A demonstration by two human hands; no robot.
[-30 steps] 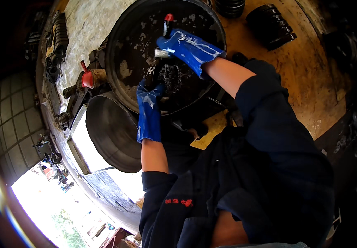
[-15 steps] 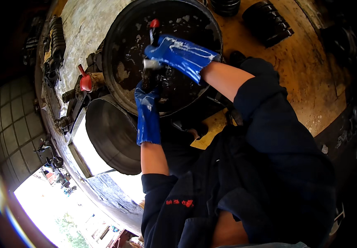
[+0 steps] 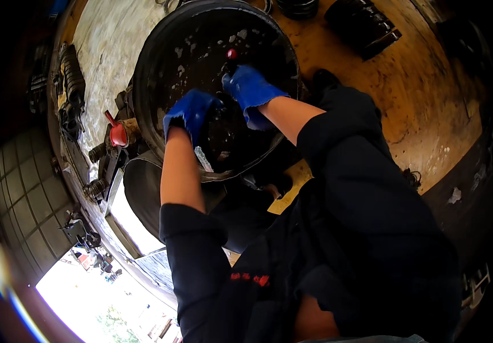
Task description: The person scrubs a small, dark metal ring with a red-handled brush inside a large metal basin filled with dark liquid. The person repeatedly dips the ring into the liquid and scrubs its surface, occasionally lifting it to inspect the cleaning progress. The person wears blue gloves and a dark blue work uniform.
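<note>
And there it was: right hand (image 3: 249, 91) clamped round the red-tipped handle (image 3: 232, 54), tip jutting forward; left hand (image 3: 194, 110) (grip hidden, couldn't tell!) lay farther off, leftward.

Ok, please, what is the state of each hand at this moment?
Left hand: cannot be told; fingertips are lost against the dark basin.
Right hand: closed, seemingly around the red-ended tool.
</note>
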